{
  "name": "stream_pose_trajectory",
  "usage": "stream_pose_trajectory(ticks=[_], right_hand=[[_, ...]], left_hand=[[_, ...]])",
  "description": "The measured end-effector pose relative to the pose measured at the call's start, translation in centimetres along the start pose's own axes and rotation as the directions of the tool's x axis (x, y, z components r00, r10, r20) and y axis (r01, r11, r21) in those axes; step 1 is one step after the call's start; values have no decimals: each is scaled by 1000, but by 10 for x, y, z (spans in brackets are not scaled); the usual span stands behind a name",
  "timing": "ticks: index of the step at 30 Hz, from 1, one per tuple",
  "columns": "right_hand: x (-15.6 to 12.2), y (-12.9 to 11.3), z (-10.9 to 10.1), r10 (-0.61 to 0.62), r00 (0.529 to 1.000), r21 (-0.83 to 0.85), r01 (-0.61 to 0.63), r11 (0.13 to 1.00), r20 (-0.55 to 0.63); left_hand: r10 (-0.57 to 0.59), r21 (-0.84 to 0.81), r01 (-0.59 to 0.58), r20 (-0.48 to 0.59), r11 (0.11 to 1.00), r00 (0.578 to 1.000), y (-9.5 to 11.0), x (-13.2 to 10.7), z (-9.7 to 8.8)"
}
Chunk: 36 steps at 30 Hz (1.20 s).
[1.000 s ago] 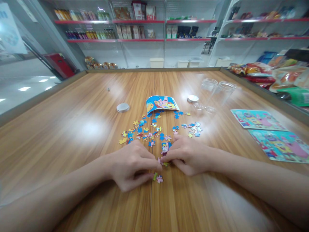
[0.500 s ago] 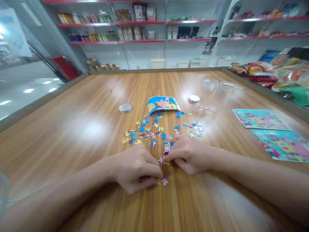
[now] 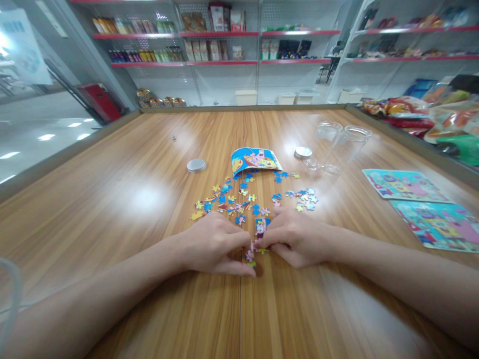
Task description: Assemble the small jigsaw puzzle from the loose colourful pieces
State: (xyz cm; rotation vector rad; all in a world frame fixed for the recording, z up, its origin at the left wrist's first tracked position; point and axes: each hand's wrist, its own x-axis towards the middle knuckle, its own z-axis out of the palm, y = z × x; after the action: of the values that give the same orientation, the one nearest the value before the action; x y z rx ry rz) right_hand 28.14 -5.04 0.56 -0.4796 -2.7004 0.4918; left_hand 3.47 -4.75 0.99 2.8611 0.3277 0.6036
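My left hand (image 3: 219,243) has its thumb and forefinger around a pink and green jigsaw piece (image 3: 250,255) on the table. That piece lies against the near left side of a small joined section (image 3: 261,228), which shows a pink cartoon face on blue. From the other side, the bent fingers of my right hand (image 3: 299,238) grip the section's lower edge, where a yellow-green bit (image 3: 263,251) shows below the fingertips. Whether the pieces interlock there I cannot tell. Just beyond my hands, loose jigsaw pieces (image 3: 224,199) in blue, yellow and pink are scattered.
A curved picture card (image 3: 256,159) stands behind the pieces, between two silver lids (image 3: 196,165) (image 3: 303,152). Clear jars (image 3: 350,142) are at the back right. Two flat cartoon sheets (image 3: 407,184) (image 3: 441,224) lie on the right, with snack bags (image 3: 407,112) past the table edge.
My left hand has moved away from me, bringing the pink and green jigsaw piece from the near table up to the joined section. My right hand stays nearly in place at that section.
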Motion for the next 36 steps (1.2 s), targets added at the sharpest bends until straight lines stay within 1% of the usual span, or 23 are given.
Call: stream_pose_trajectory(ticks=[2,7,10,13,15,19,22,25,31,33,36], right_hand=[[0,0,0,6,1000,-2,-6,1000,3],[-1,0,0,14,1000,-10,-14,1000,5],[-1,1,1,13,1000,-15,-13,1000,14],[-1,3,2,17,999,-2,-17,1000,32],[-1,4,2,21,999,4,-21,1000,38],[-1,2,1,23,999,6,-23,1000,34],[-1,0,0,20,999,9,-20,1000,28],[0,0,0,25,999,-5,-25,1000,33],[-1,2,1,17,999,-28,-16,999,29],[-1,2,1,19,1000,-37,-18,999,22],[-1,1,1,25,1000,-36,-24,999,14]], left_hand=[[-20,7,20,-3,1000,1000,0,0,0],[-27,-106,32,49,994,998,-1,0,0],[-41,-102,47,62,994,997,-1,1,-3],[-86,-91,93,73,992,994,-2,2,-5],[-103,-117,113,91,987,991,-3,2,-7],[-90,-209,116,129,971,988,-2,2,-7],[-96,-220,124,135,968,986,-3,2,-6],[-77,-249,113,149,962,986,-4,2,-7],[-50,-352,116,192,929,980,-3,1,-9],[-47,-360,116,195,926,980,-3,1,-9],[-51,-307,110,195,945,979,-2,1,-8]])
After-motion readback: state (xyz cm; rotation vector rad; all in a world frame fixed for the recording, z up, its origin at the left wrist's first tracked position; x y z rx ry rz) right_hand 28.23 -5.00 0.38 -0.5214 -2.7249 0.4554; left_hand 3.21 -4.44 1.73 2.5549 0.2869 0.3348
